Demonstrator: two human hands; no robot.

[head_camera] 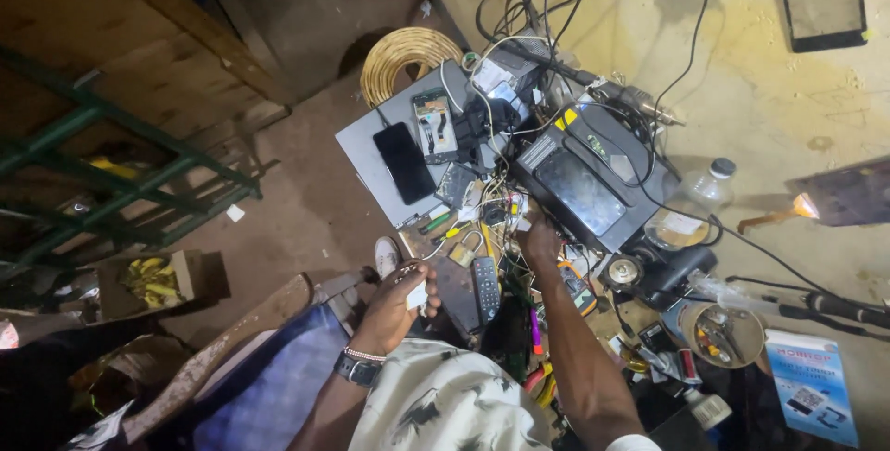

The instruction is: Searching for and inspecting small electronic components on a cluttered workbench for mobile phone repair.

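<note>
The left hand [397,298] is closed around a small white object [416,295] and stays at the near edge of the crowded desk [366,140], just left of a black remote control [485,288] whose long axis points away from the person. The right hand [540,240] reaches further in, to the tangle of wires [496,201] beside a black device [579,190]; whether its fingers grip something cannot be told.

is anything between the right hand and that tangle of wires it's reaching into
Nothing visible. The right hand already rests at the edge of the wire tangle, beside the black device. The left hand holds a small white object apart from it.
</note>
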